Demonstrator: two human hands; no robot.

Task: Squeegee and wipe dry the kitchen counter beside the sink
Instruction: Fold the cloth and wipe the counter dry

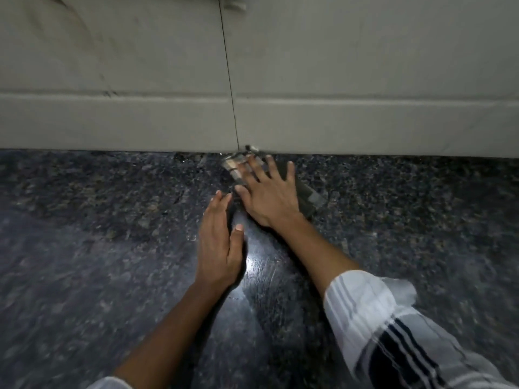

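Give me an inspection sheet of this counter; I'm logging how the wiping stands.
Surface: dark speckled counter, with a wet-looking glare patch near the hands.
Job's things: blurred cloth or pad flat on the counter by the wall; no squeegee seen.
Clutter: nothing seen.
Grippers: right hand presses the cloth with fingers spread; left hand open, holding nothing.
Cables: nothing seen.
Surroundings: pale tiled wall with a vertical joint; striped white sleeve.
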